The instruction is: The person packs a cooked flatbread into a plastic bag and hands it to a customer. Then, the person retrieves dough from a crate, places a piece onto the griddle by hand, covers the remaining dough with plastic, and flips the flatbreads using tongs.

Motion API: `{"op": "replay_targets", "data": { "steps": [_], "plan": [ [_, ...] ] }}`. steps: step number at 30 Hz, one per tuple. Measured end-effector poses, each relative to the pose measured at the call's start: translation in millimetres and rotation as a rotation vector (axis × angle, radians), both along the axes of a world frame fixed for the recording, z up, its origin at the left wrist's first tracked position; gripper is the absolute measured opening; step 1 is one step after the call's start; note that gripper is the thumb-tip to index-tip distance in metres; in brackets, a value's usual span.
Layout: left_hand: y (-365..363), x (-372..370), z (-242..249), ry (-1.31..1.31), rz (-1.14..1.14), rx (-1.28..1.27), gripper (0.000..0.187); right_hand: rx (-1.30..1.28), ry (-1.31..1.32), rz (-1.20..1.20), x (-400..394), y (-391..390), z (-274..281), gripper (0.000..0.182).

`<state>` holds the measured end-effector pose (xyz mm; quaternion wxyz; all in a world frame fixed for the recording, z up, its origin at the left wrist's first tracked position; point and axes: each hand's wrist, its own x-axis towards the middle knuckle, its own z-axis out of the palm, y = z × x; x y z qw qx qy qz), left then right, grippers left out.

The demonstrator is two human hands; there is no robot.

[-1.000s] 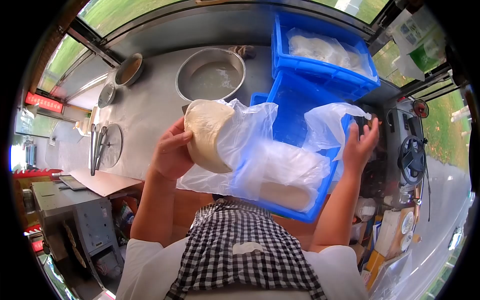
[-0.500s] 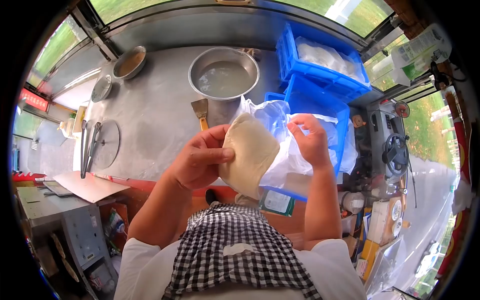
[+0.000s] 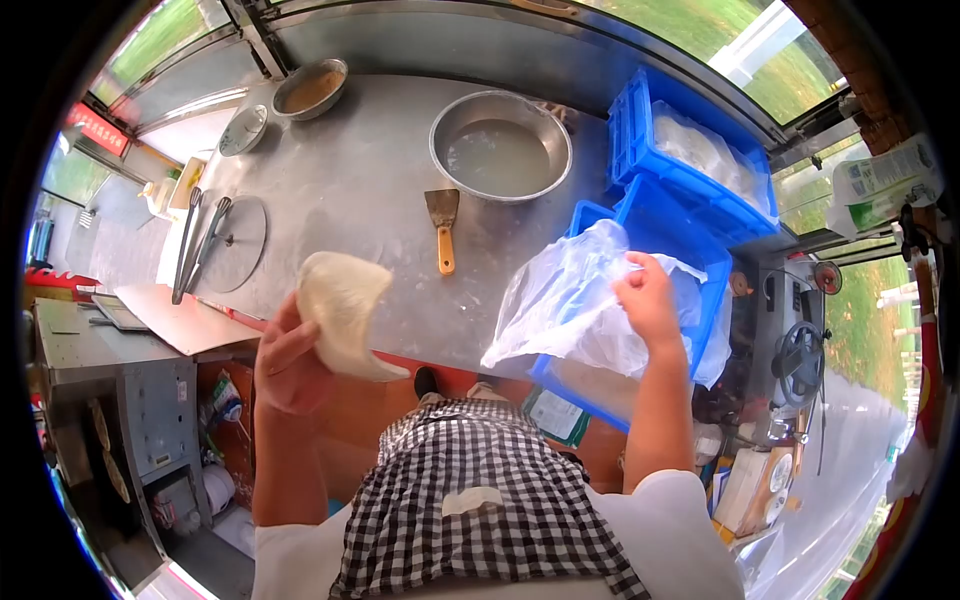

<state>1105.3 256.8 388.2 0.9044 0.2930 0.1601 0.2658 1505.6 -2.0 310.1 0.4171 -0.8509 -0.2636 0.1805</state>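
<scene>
A floppy, pale piece of dough (image 3: 345,305) hangs from my left hand (image 3: 291,358), pinched along its left edge above the front of the metal table (image 3: 330,200). My right hand (image 3: 648,302) has its fingers closed on a thin, clear plastic sheet (image 3: 560,300), which spreads to the left out of the open blue crate (image 3: 680,220). Between the hands, farther back, a scraper (image 3: 444,235) with a wooden handle lies flat on the table. Some pale content shows under the sheet at the crate's near end.
A metal basin (image 3: 500,190) of cloudy liquid stands behind the scraper. Another blue crate (image 3: 690,185) with plastic-covered contents is at the back right. At the left are a brown-filled bowl (image 3: 313,92), a smaller bowl (image 3: 243,131), tongs (image 3: 205,245) and a round lid (image 3: 245,255).
My left hand has carried the dough leftward, away from the crate. The plastic sheet now stretches farther left from my right hand. The whole view has shifted.
</scene>
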Motion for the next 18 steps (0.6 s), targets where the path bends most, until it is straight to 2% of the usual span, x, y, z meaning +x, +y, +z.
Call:
{"op": "replay_targets", "data": {
  "steps": [3, 5, 7, 10, 13, 15, 16, 17, 18],
  "plan": [
    [-7.2, -25.5, -12.8, 0.041, 0.156, 0.000, 0.060, 0.209, -0.094, -0.127, 26.1, -18.5, 34.0, 0.040],
    [-13.2, -38.3, -23.7, 0.042, 0.209, 0.007, 0.059, 0.243, -0.114, -0.330, 48.9, -42.5, 55.9, 0.037],
    [-22.0, -40.5, -23.7, 0.053, 0.244, -0.004, 0.059, 0.310, -0.127, -0.420, 89.0, -78.6, 37.9, 0.035],
    [-32.3, -43.7, -20.4, 0.077, 0.281, 0.008, 0.059, 0.193, -0.120, -0.460, 121.8, -116.3, 10.5, 0.034],
    [-35.8, -42.6, -14.8, 0.092, 0.285, 0.021, 0.059, -0.010, -0.118, -0.442, 132.2, -139.3, -13.5, 0.046],
    [-35.7, -44.0, -11.1, 0.106, 0.301, 0.031, 0.060, -0.202, -0.471, -0.422, 127.8, -149.0, -16.5, 0.054],
    [-34.0, -47.7, -12.4, 0.119, 0.300, 0.076, 0.061, -0.217, -0.545, -0.427, 114.5, -138.4, -6.8, 0.059],
    [-35.2, -43.4, -1.1, 0.178, 0.312, 0.142, 0.054, -0.233, -0.620, -0.435, 101.0, -128.2, 3.1, 0.064],
    [-32.2, -48.2, -2.4, 0.185, 0.295, 0.151, 0.054, -0.111, -0.579, -0.465, 108.4, -130.4, -1.7, 0.063]
  ]
}}
